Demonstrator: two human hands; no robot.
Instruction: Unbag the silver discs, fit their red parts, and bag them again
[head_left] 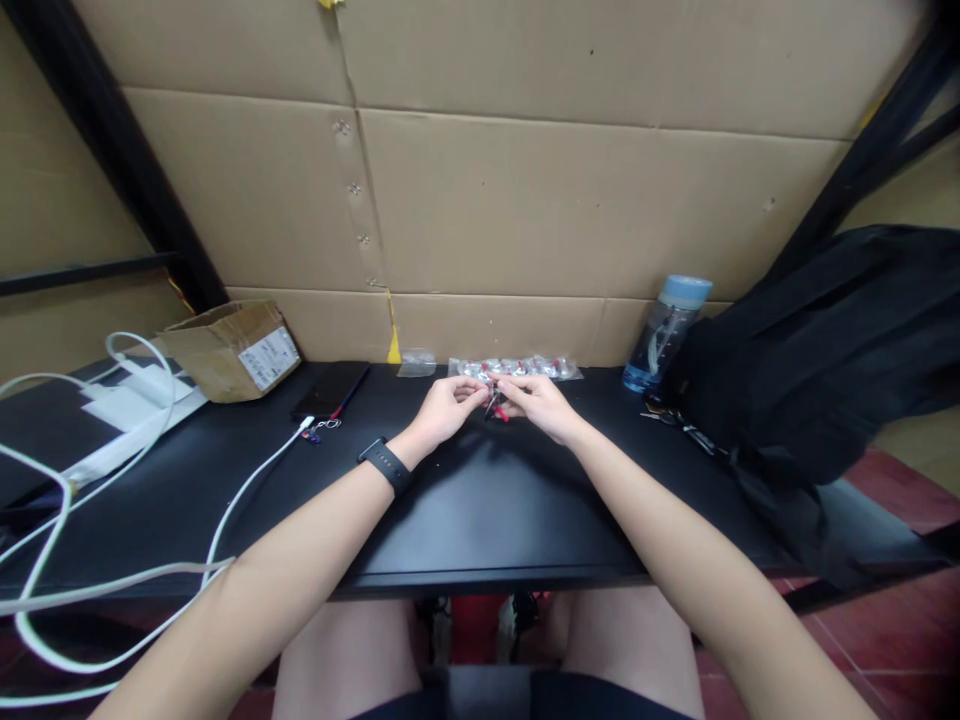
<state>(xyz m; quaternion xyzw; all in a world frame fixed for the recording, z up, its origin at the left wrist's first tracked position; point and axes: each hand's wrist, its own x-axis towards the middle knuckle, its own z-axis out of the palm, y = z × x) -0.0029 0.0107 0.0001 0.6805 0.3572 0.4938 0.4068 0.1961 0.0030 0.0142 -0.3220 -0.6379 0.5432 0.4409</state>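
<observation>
The two hands are brought together above the black table [487, 520], fingertips nearly meeting, and a small black and red item [496, 404] is held between them. The left hand [444, 410] is reached in from the lower left, its forearm slanted up and inward, with a dark watch [386, 464] worn on the wrist; its thumb and fingers are pinched at the left side of the item. The right hand [536, 406] is reached in from the lower right with the forearm slanted the opposite way, its fingers bent inward and pointed at the left hand. Which fingertips are clamped on the item cannot be told, as the part gripped is small and partly covered.

Just beyond the hands, clear packets with red and silvery contents [551, 368] are laid in a row, and a smaller clear bag [417, 363] is placed beyond the left hand. To the left of the left hand are seen a dark phone [331, 390], a white cable [259, 470] and an open cardboard box [236, 350]. To the right of the right hand, a blue-lidded bottle [666, 335] is stood beside a black backpack [802, 350].
</observation>
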